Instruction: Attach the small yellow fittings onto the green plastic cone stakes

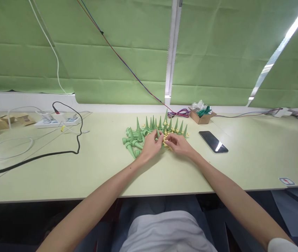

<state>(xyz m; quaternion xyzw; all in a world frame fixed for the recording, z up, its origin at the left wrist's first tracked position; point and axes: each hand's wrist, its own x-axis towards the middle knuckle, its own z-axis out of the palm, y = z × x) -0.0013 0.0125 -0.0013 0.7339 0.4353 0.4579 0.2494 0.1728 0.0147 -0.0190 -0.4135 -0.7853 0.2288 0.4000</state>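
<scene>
At a pale work table (91, 182), I am leaning both bare forearms inward from the near edge, my left forearm (109, 185) slanting up to the right and my right forearm (227, 189) slanting up to the left. My left hand (152, 145) is pinching a green cone (158, 134) between thumb and fingers, its tip pointing upward. My right hand (179, 144) is bending at the knuckles just beside it, thumb and fingertips drawing together among small yellow pieces (168, 133); whether they are gripping one, I cannot tell. More green cones (132, 134) are lying left of my hands, while others are standing point-up behind them.
</scene>
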